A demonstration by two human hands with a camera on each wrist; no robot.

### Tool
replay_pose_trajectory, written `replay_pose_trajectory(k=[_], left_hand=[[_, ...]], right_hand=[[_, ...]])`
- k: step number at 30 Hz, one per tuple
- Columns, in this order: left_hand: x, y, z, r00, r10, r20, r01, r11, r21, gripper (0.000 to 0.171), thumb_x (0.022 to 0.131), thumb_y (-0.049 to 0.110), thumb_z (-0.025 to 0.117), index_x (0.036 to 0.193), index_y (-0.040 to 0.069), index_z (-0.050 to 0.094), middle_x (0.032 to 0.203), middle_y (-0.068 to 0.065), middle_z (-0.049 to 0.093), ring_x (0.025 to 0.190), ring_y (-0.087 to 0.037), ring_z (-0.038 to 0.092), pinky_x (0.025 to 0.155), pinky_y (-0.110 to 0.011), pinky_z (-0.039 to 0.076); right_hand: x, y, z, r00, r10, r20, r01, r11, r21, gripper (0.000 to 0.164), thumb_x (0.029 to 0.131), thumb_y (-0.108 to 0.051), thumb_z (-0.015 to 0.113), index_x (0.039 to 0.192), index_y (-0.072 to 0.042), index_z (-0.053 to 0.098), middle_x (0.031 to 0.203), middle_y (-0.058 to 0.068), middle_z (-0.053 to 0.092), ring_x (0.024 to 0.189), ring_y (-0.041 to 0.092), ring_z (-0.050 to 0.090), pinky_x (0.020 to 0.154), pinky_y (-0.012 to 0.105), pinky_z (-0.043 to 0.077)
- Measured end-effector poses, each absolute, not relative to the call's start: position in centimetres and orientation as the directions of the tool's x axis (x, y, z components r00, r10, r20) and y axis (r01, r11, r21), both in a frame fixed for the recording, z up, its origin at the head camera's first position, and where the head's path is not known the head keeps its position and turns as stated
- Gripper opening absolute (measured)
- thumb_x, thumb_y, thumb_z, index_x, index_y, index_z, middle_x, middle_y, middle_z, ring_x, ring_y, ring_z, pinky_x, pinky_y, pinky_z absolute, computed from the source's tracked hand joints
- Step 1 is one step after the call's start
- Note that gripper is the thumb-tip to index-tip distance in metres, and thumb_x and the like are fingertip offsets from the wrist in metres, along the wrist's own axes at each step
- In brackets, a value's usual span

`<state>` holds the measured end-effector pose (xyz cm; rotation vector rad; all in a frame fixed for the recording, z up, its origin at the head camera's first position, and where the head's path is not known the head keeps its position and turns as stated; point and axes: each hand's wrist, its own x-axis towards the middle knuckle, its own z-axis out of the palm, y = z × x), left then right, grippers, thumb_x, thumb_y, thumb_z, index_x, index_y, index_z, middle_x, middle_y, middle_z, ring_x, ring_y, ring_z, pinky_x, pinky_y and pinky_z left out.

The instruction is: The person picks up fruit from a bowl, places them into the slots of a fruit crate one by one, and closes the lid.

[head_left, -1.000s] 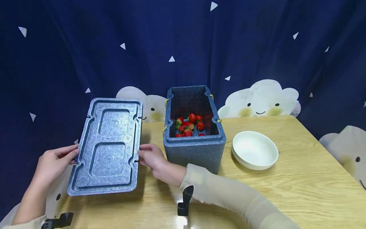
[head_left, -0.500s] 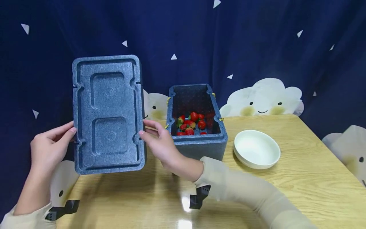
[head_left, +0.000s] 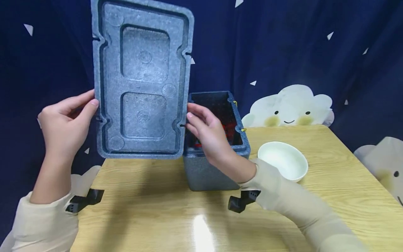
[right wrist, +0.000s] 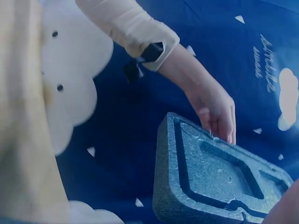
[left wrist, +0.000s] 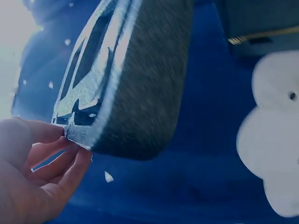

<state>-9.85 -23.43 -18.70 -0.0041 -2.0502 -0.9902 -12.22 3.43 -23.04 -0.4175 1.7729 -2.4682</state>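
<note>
A grey-blue foam lid point(head_left: 143, 84) with two square recesses is raised above the table, its recessed face toward the head camera. My left hand point(head_left: 67, 120) pinches its left edge between thumb and fingers, seen closely in the left wrist view too. At the opposite edge, my right hand point(head_left: 214, 138) grips the lid low down, thumb in front. Behind the right hand stands the matching foam box point(head_left: 211, 173), uncovered, with yellow cord loops on its rim. Only a sliver of red strawberries point(head_left: 197, 144) shows inside; lid and hand hide the others.
A white bowl point(head_left: 280, 157) sits on the wooden table point(head_left: 151, 210) to the right of the box, partly behind the right sleeve. A dark blue curtain point(head_left: 283, 42) with white triangles and clouds hangs directly behind the table.
Both hands have lifted the lid higher and shifted it right, tilting it upright. It now overlaps the box's left side in the head view, and most strawberries have become hidden.
</note>
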Motion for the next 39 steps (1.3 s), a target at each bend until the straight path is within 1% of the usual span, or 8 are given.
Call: replay_pose_trajectory(k=[2, 9, 15, 19, 24, 28, 33, 39], left_hand=[[-10.5, -22.0, -17.9, -0.623, -0.301, 0.722, 0.388, 0.683, 0.619, 0.022, 0.086, 0.015, 0.071, 0.108, 0.013, 0.074, 0.109, 0.001, 0.073, 0.078, 0.016, 0.061, 0.068, 0.002, 0.047], [-12.7, -18.2, -16.6, -0.599, -0.315, 0.736, 0.512, 0.557, 0.654, 0.021, 0.085, 0.010, 0.070, 0.105, 0.008, 0.075, 0.101, 0.004, 0.076, 0.082, 0.008, 0.065, 0.071, -0.003, 0.051], [-14.3, -16.4, -16.2, -0.662, -0.324, 0.676, 0.564, 0.378, 0.734, 0.021, 0.083, 0.001, 0.068, 0.102, 0.006, 0.075, 0.091, 0.011, 0.075, 0.082, 0.003, 0.067, 0.078, -0.011, 0.055], [-14.7, -15.4, -15.8, -0.737, -0.247, 0.630, 0.576, 0.260, 0.775, 0.022, 0.085, -0.005, 0.061, 0.101, 0.003, 0.073, 0.088, 0.012, 0.073, 0.084, -0.002, 0.069, 0.082, -0.014, 0.056], [-14.7, -14.3, -15.3, -0.889, -0.133, 0.438, 0.438, 0.031, 0.898, 0.024, 0.097, 0.007, 0.047, 0.109, 0.000, 0.066, 0.107, -0.002, 0.073, 0.104, -0.011, 0.068, 0.094, -0.023, 0.055], [-14.7, -14.1, -15.1, -0.965, -0.045, 0.257, 0.257, -0.011, 0.966, 0.049, 0.102, 0.044, 0.038, 0.122, 0.004, 0.059, 0.132, -0.008, 0.062, 0.127, -0.017, 0.056, 0.112, -0.030, 0.044], [-15.1, -14.2, -15.1, -0.990, 0.085, 0.115, 0.114, -0.007, 0.993, 0.068, 0.098, 0.059, 0.034, 0.138, 0.005, 0.048, 0.146, -0.008, 0.048, 0.139, -0.019, 0.043, 0.120, -0.033, 0.032], [-15.3, -14.8, -15.6, -0.981, 0.179, 0.078, 0.067, -0.065, 0.996, 0.063, 0.097, 0.050, 0.048, 0.143, 0.007, 0.044, 0.152, -0.011, 0.041, 0.142, -0.023, 0.038, 0.121, -0.034, 0.027]], right_hand=[[-12.6, 4.7, -22.4, -0.966, -0.189, 0.177, -0.108, -0.327, -0.939, 0.039, 0.101, -0.010, 0.046, 0.138, -0.001, 0.045, 0.139, 0.014, 0.048, 0.128, 0.022, 0.050, 0.113, 0.037, 0.043], [-13.7, 8.1, -20.6, -0.973, -0.112, 0.204, -0.161, -0.308, -0.938, 0.037, 0.102, -0.011, 0.043, 0.135, 0.003, 0.046, 0.138, 0.015, 0.052, 0.127, 0.022, 0.054, 0.110, 0.037, 0.046], [-14.5, 10.4, -20.0, -0.971, -0.025, 0.236, -0.210, -0.368, -0.906, 0.020, 0.102, -0.011, 0.041, 0.105, -0.010, 0.061, 0.104, -0.005, 0.066, 0.105, 0.010, 0.063, 0.108, 0.040, 0.048], [-15.0, 11.5, -19.6, -0.963, 0.041, 0.266, -0.260, -0.400, -0.879, 0.018, 0.101, -0.014, 0.047, 0.095, -0.016, 0.064, 0.095, -0.008, 0.067, 0.098, 0.008, 0.063, 0.111, 0.042, 0.044], [-15.8, 12.4, -18.6, -0.966, 0.084, 0.245, -0.257, -0.430, -0.865, 0.017, 0.097, -0.027, 0.056, 0.094, -0.014, 0.066, 0.099, -0.003, 0.066, 0.103, 0.013, 0.060, 0.116, 0.039, 0.039], [-16.5, 12.8, -18.2, -0.976, 0.084, 0.202, -0.217, -0.487, -0.846, 0.021, 0.094, -0.031, 0.061, 0.094, -0.010, 0.067, 0.109, 0.003, 0.067, 0.117, 0.016, 0.059, 0.114, 0.033, 0.039], [-16.9, 13.3, -18.6, -0.975, 0.085, 0.204, -0.220, -0.472, -0.854, 0.026, 0.092, -0.027, 0.063, 0.108, -0.006, 0.064, 0.126, 0.005, 0.058, 0.130, 0.019, 0.050, 0.116, 0.032, 0.035], [-17.2, 14.3, -19.3, -0.964, 0.036, 0.264, -0.252, -0.445, -0.859, 0.046, 0.091, -0.022, 0.064, 0.130, 0.003, 0.055, 0.132, 0.009, 0.056, 0.132, 0.019, 0.049, 0.117, 0.031, 0.034]])
